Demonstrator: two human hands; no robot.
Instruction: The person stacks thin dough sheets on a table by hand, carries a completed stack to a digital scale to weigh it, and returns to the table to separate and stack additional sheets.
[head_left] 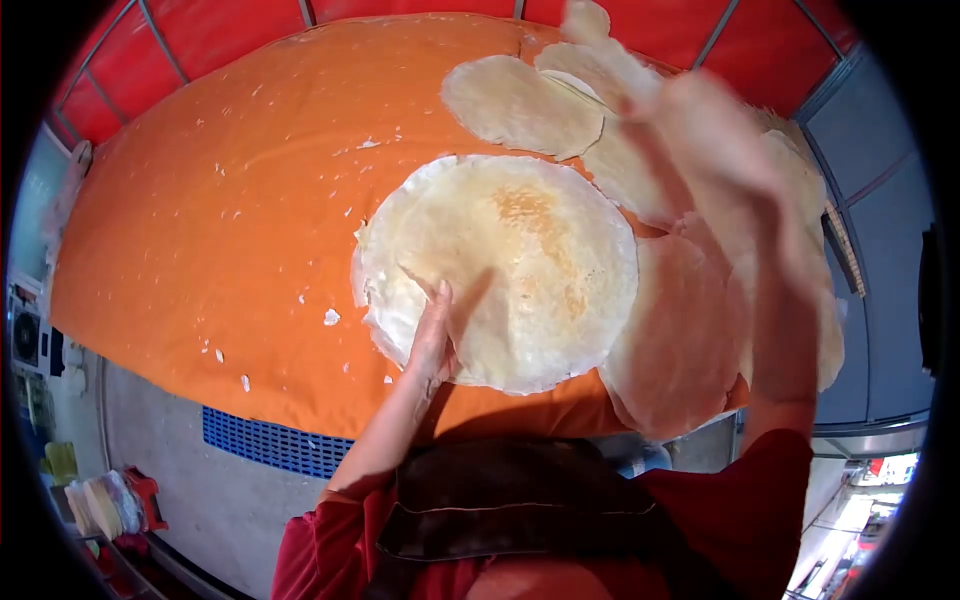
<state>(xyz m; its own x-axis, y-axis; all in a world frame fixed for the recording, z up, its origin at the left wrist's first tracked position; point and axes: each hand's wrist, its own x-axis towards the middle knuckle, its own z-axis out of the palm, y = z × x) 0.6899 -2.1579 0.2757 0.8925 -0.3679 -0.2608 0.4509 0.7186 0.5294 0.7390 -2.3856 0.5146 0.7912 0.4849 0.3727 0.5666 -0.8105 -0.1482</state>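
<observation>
A stack of large, thin, round sheets (pixel 560 260), pale with a browned patch, lies on the orange cloth surface (pixel 240 230). At its lower left edge, my left hand (pixel 432 340) pinches the rim of the top sheet, thumb up, and a fold rises beside the thumb. My right hand (pixel 710 120) is raised over the upper right, smeared by motion. Near it are a pale sheet (pixel 595 20) and other overlapping sheets (pixel 520 105); whether its fingers hold one cannot be made out.
More thin sheets (pixel 670 330) overlap at the right. White flakes (pixel 331 317) dot the cloth. A blue slatted mat (pixel 270 440) lies below the front edge, and a red stool (pixel 145 498) with bagged round items stands at the lower left. Grey panels (pixel 880 230) border the right.
</observation>
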